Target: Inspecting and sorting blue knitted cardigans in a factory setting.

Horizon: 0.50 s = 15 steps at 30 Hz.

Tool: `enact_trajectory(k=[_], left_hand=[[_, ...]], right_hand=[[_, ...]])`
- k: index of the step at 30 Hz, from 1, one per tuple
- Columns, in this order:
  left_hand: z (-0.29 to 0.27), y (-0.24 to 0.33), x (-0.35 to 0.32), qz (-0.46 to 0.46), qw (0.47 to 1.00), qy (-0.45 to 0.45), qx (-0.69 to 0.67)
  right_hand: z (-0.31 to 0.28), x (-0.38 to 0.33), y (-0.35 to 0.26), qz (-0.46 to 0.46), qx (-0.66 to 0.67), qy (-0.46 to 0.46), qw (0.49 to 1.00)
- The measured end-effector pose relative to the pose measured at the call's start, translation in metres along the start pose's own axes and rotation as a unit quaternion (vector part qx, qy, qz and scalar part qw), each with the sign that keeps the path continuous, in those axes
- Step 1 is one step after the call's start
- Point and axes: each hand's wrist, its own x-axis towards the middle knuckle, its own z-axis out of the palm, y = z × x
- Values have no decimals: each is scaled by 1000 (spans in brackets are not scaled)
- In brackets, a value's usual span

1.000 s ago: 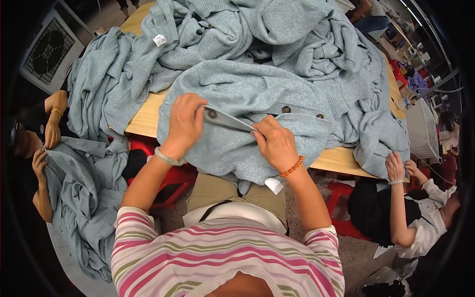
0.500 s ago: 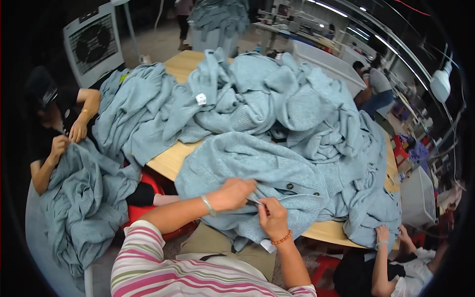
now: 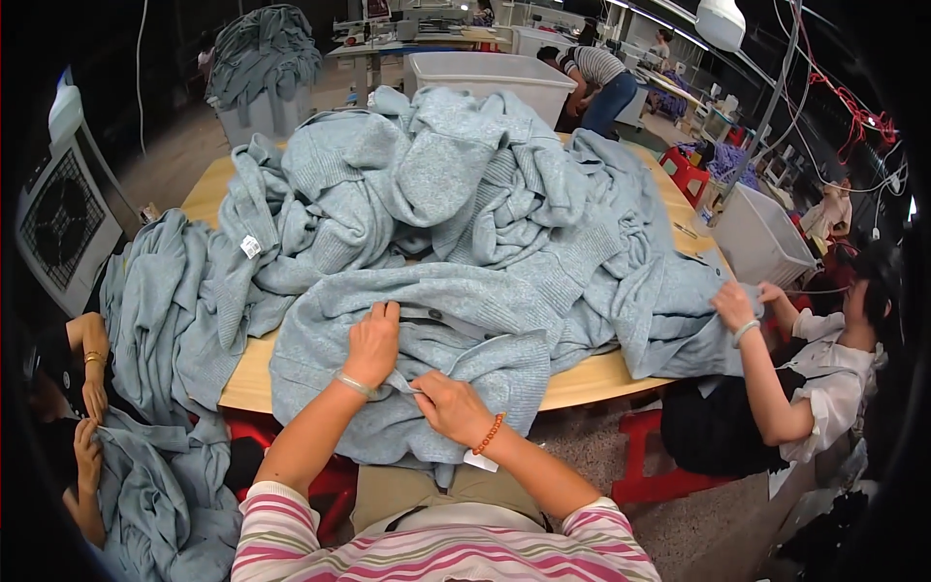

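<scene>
A light blue-grey knitted cardigan (image 3: 499, 383) lies bunched at the table's near edge, part of it hanging over my lap. Dark buttons show along its front opening. My left hand (image 3: 374, 344), with a pale bangle at the wrist, is closed on the cloth beside the button band. Lower and to the right, my right hand (image 3: 451, 407) pinches a fold of the same cardigan between thumb and fingers. The fold stretches between both hands. A white label (image 3: 482, 461) hangs below the orange beads on my right wrist.
A heap of similar knitwear (image 3: 436, 160) covers much of the wooden table (image 3: 572, 390). One person at the left and another at the right handle knitted pieces. A white bin (image 3: 490, 80) stands behind the table, another (image 3: 766, 228) at the right. A small tool (image 3: 685, 231) lies near the right edge.
The view has swung to the right. My hands, close together before, are now further apart, the left one higher on the cardigan and the right one holding a fold.
</scene>
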Motion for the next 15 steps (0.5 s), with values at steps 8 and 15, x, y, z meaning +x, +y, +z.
enact_trajectory(k=[8,15], left_hand=[[-5,-8,-2,38,994,59,83],[-26,9,-27,-171,800,-212,-534]], right_hand=[[2,5,-1,-3,0,-3,1000],[-5,5,-7,8,-62,54,997]])
